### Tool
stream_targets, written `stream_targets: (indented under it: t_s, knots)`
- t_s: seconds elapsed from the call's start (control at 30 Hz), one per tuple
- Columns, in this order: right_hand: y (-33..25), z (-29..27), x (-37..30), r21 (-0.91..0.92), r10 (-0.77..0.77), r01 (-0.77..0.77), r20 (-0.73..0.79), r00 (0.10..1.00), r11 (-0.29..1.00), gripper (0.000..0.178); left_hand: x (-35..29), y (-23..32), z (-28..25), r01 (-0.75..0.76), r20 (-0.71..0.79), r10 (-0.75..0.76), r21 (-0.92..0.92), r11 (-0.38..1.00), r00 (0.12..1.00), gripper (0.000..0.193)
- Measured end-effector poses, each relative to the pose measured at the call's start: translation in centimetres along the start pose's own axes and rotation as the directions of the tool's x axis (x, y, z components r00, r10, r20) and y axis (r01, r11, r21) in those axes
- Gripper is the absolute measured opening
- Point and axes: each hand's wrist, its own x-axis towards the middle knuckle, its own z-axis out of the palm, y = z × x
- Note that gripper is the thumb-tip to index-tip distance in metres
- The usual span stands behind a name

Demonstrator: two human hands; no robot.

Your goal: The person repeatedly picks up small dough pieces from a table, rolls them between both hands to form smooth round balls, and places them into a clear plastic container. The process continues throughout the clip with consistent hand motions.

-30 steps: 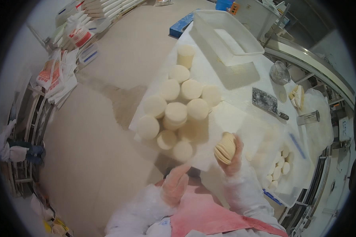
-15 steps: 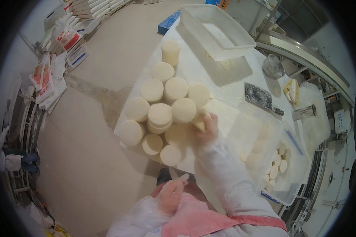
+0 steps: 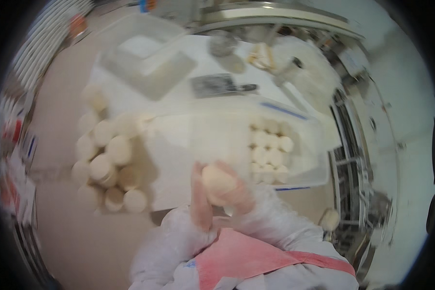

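Note:
Between my two hands, close to my body, is a pale stack of round dough wrappers point(image 3: 218, 182), blurred by motion. My left hand point(image 3: 201, 200) presses flat against its left side. From the right, my right hand point(image 3: 241, 195) wraps round it, with the fingers over the top. More stacks of dough wrappers point(image 3: 103, 169) stand crowded together at the left end of the white table. To the right, a clear plastic box point(image 3: 307, 166) holds rows of smaller pale round stacks point(image 3: 274, 157).
A cleaver point(image 3: 211, 86) with a dark handle lies behind the box. Farther left stands a large translucent tub point(image 3: 171, 36). At the back are a clear bowl point(image 3: 222, 44) and a yellow-and-white bag point(image 3: 261, 56). Metal racks point(image 3: 349, 162) line the right.
My view has swung right. My right hand has brought wrappers from beside the left-hand stacks toward my body. My left hand has come up to meet them, and both now hold them.

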Motion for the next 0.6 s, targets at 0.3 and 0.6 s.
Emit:
stream_targets:
  t_s: [0.3,0.6]
  knots:
    - [-8.0,-34.4,-3.1,-0.325,0.474,-0.527,-0.233,0.849,0.785,0.078,5.1,-9.8,7.4,-0.141,0.06,0.239,0.931,0.337,0.969,0.065]
    - [3.4,-37.5,0.9,-0.14,0.681,-0.687,-0.093,0.726,0.713,0.071,6.4,-11.2,7.4,-0.38,0.256,0.393,0.883,0.277,0.883,0.062]
